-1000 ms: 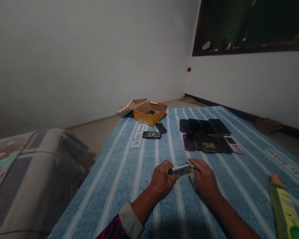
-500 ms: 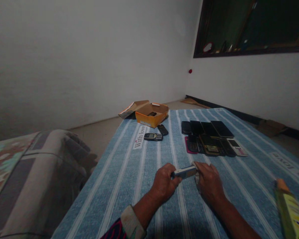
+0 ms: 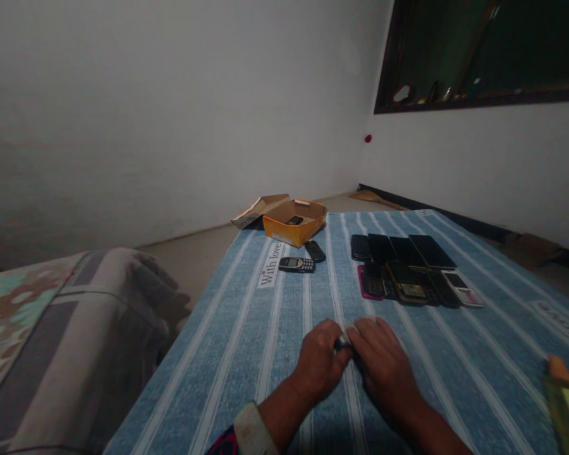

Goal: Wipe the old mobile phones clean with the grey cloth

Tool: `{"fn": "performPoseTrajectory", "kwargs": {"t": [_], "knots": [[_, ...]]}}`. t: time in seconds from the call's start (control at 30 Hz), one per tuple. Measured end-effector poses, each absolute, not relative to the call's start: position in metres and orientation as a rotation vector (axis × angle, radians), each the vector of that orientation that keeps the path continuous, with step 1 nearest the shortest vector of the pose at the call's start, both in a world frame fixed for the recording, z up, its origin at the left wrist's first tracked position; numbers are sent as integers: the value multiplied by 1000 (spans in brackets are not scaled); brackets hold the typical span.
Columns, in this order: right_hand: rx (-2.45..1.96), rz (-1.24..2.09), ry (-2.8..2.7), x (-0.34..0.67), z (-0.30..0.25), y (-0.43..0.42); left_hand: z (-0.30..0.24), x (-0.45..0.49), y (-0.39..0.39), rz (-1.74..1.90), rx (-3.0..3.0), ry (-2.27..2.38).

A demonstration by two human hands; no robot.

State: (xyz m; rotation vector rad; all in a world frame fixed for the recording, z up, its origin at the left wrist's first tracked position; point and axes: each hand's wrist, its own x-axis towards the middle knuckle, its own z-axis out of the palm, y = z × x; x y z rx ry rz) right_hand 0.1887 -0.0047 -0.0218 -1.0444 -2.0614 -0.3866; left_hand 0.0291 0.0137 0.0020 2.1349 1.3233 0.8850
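Observation:
My left hand (image 3: pixel 320 359) is closed around a mobile phone (image 3: pixel 342 342); only a small dark and silvery piece of it shows between my hands. My right hand (image 3: pixel 382 357) is bent over the phone's other end, its fingers pressing a thin whitish cloth against it. Most of the cloth is hidden under the fingers. Beyond my hands, a dark keypad phone (image 3: pixel 297 265) lies flat, with a second black phone (image 3: pixel 315 251) just behind it.
An orange cardboard box (image 3: pixel 289 232) stands with its lid up and a phone inside. To the right, several phones (image 3: pixel 410 284) lie in two rows on the blue striped cloth (image 3: pixel 237 354). A bottle with yellowish liquid (image 3: pixel 566 404) is at the right edge. A draped seat (image 3: pixel 118 328) stands left.
My right hand has slid left along the phone towards my left hand, covering most of it. The view has shifted slightly, so everything sits a little lower and further right.

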Motion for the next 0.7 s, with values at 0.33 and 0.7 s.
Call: {"fn": "performPoseTrajectory", "kwargs": {"t": [0.33, 0.7], "knots": [[-1273, 6, -1827, 225, -38, 12, 10, 30, 13, 795, 2073, 1400], [-1182, 125, -1699, 216, -26, 10, 13, 31, 10, 813, 2247, 1290]]}}
